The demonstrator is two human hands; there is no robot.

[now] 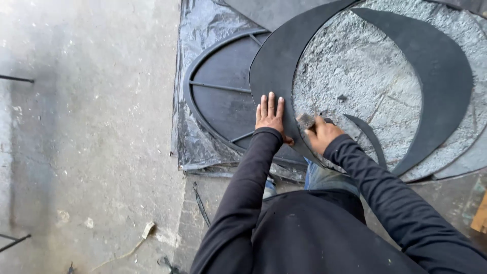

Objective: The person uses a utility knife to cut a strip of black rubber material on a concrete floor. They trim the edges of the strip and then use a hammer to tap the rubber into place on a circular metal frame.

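A dark crescent-shaped sheet point(276, 61) lies flat on the ground, its inner curved edge bordering a rough grey circular patch point(355, 76). The left hand point(270, 114) presses on the sheet, fingers extended and flat. The right hand point(323, 133) is closed around a small grey block point(306, 121) held against the sheet's inner edge. A second crescent point(436, 76) lies opposite; a black arched metal frame point(218, 96) rests on plastic sheeting point(203, 25) beside them.
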